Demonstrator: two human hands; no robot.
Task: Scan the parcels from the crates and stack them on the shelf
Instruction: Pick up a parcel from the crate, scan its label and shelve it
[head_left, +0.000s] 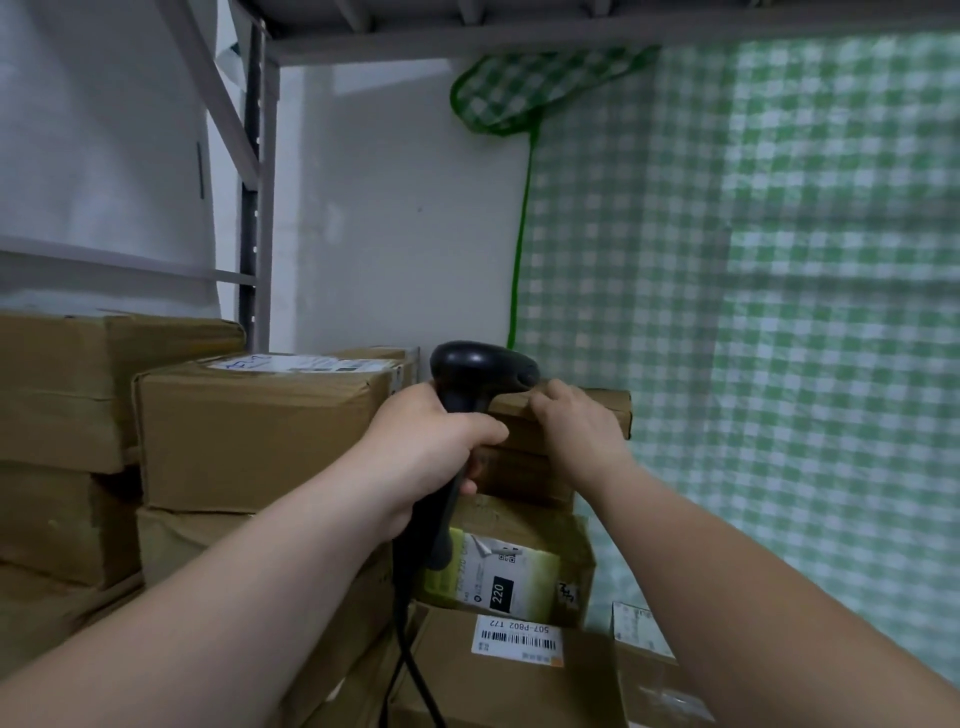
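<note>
My left hand grips the handle of a black barcode scanner, whose head points right and whose cable hangs down. My right hand rests on a small brown parcel at the top of a stack on the shelf, its fingers curled over the parcel's top front edge. Below it sit a parcel with a green and white label and a box with a barcode label. A larger brown box stands just to the left.
More cardboard boxes are stacked at the far left. A grey metal shelf upright and a shelf board frame the bay. A green checked cloth hangs at the right, against a white wall.
</note>
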